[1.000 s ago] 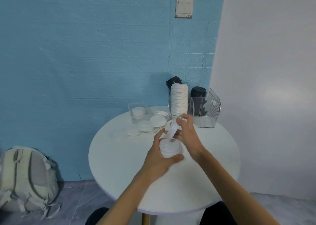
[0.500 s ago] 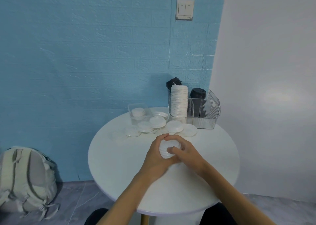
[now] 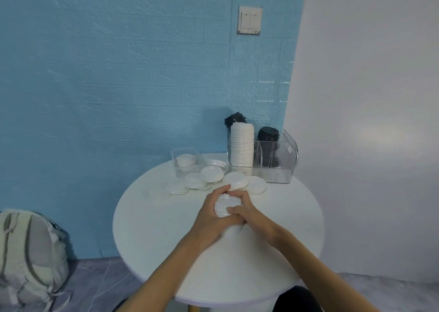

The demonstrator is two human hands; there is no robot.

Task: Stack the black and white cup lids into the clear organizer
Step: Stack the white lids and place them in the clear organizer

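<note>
both hands, the left hand and right hand, have their grip clamped round a small stack of white lids held just above the round white desk, with loose white lids near the clear organizer behind.

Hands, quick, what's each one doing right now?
Left hand: fingers curled round the small stack of white lids.
Right hand: fingers curled on the same stack.
</note>
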